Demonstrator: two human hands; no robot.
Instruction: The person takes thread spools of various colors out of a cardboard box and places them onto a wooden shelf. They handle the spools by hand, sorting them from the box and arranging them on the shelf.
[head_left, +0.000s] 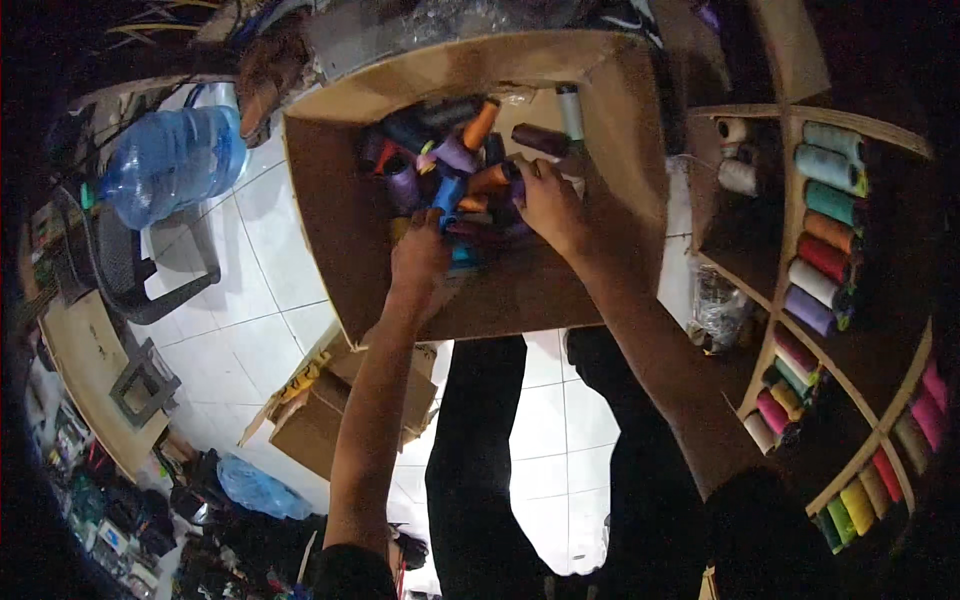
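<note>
An open cardboard box [340, 190] holds a loose heap of thread spools in many colours. My left hand [420, 255] reaches into its near left part, fingers curled at the lower end of a blue thread spool [450, 192]. My right hand [550, 208] closes on a dark purple thread spool [516, 184], whose far side the fingers cover. Beside that spool lies an orange one [488, 180]. Farther back are another orange spool [481, 124], a dark maroon spool [540, 139] and a pale green spool [570, 112] leaning on the box wall.
Wooden shelving [783, 200] on the right holds rows of coloured spools [828, 210]. At the left, a blue water jug [175, 165] is beside a black chair [150, 270]. Flattened cardboard [325, 420] and a blue plastic bag [262, 487] lie on the white tiled floor [262, 350].
</note>
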